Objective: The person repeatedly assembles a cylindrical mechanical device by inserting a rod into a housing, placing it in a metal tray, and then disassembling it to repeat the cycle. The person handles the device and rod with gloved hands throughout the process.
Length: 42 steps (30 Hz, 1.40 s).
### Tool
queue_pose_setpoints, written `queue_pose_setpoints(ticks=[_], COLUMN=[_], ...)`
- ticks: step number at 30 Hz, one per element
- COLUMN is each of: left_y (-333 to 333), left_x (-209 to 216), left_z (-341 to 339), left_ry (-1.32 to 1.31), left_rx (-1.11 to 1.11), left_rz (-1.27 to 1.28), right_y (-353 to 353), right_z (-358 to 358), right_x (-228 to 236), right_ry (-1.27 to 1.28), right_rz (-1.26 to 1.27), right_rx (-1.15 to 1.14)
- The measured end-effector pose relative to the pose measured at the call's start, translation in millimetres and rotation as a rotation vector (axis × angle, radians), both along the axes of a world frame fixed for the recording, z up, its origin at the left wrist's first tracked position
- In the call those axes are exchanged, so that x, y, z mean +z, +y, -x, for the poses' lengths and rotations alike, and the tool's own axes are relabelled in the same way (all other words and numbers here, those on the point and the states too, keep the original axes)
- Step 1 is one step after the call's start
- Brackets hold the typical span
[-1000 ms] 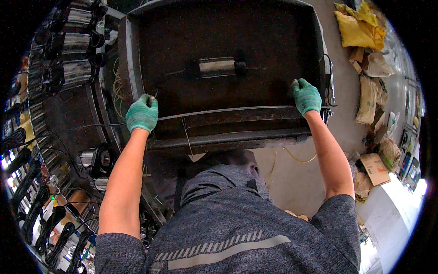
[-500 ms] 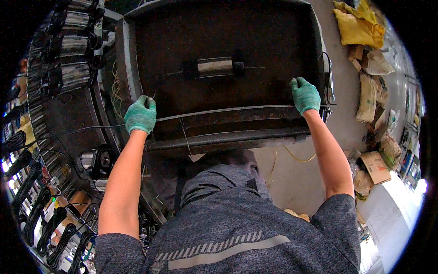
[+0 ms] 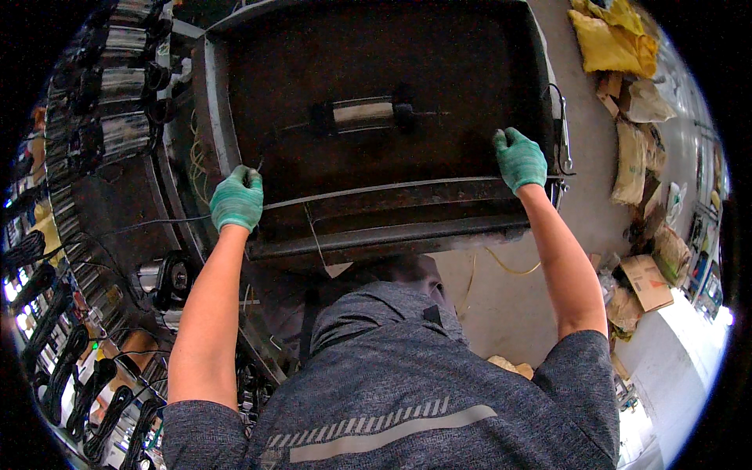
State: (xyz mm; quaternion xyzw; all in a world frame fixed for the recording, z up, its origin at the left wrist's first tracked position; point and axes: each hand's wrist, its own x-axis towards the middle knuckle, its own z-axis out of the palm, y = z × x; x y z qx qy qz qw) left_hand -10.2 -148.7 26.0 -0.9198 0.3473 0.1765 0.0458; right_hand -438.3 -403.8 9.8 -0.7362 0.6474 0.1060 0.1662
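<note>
Head camera view: a broad, dark, open-topped tank (image 3: 218,117) fills the upper middle of the scene, set before a worker whose 2 arms reach toward its near corners. The worker wears a dark gray shirt (image 3: 376,360) with a pale stripe across the front. At left, a row of silver-and-black machine bodies (image 3: 125,133) lines up beside the tank, with bundled black cords (image 3: 69,352) below. At right, a yellow sack (image 3: 615,43) and a cardboard box (image 3: 645,283) lie well apart from the tank. Near the tank's middle, a silver cylinder (image 3: 363,114) with dark ends lies crosswise, beyond the 2 hands and touched by neither; whether it rests on the bottom cannot be told. Both hands wear green gloves. The left hand (image 3: 236,200), at the near left corner, is closed around a dark cable (image 3: 157,222) that comes in from the left. The right hand (image 3: 520,160), at the near right corner, has its fingers curled; whether they grasp anything cannot be told. A slim wrench (image 3: 566,137) stands along the tank's right side.
</note>
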Motion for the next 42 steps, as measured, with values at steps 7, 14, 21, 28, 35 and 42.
queue_pose_setpoints(ticks=[7, 14, 21, 28, 35, 42], left_y=[3, 1, 7, 12, 3, -98], left_x=[-4, -1, -8, -16, -7, -29], left_z=[-3, 1, -2, -5, 4, 87], left_ry=[-0.013, -0.027, -0.048, -0.169, -0.221, 0.356], left_rx=[-0.03, -0.011, -0.043, -0.177, -0.363, -0.349], left_rz=[0.02, 0.019, 0.077, 0.229, 0.223, 0.398], right_y=[0, 1, 0, -3, -1, -4], right_z=[1, 0, 0, -1, -1, 0], right_x=[-1, 0, 1, 7, 8, 20], right_ry=[-0.006, -0.026, -0.013, -0.027, -0.061, -0.122], right_rz=[0.018, 0.008, -0.016, -0.041, -0.038, -0.079], right_rx=[0.009, 0.002, -0.018, -0.025, -0.064, -0.095])
